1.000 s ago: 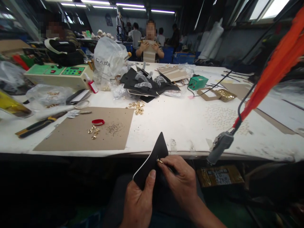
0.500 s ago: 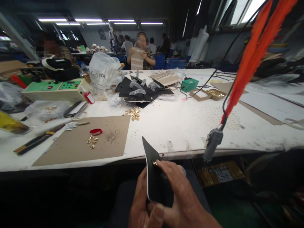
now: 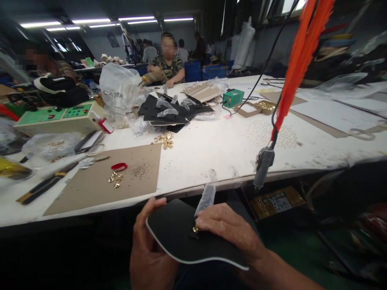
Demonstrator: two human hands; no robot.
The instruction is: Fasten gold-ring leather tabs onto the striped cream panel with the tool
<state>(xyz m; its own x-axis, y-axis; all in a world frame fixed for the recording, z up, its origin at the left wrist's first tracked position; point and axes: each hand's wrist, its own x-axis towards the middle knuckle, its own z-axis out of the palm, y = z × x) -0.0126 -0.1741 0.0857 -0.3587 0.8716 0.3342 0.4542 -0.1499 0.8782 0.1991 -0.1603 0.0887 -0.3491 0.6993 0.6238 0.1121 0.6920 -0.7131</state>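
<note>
A curved black panel (image 3: 175, 225) with a pale cut edge lies tilted between my hands, below the table's front edge. My left hand (image 3: 151, 245) grips its left side, fingers at the far edge and palm beneath. My right hand (image 3: 231, 227) closes over the right side, its fingertips against a small gold-coloured metal fitting (image 3: 195, 229) on the panel's face; the right thumb is hidden. A strip in translucent plastic wrap (image 3: 206, 199) sticks up beyond my right fingers. How the strip joins the panel is covered.
A brown board (image 3: 90, 193) on the table bears gold fittings (image 3: 117, 179) and a red ring (image 3: 119, 166). Pliers (image 3: 45, 187) lie at left. A grey electric screwdriver (image 3: 263, 165) hangs at right. Black panels (image 3: 175, 114) are piled behind; a co-worker (image 3: 167, 64) sits across.
The panel has turned from nearly edge-on to face-up, and the wrapped strip has come into view. My left hand has shifted left. The co-worker has lowered the brown piece held up before.
</note>
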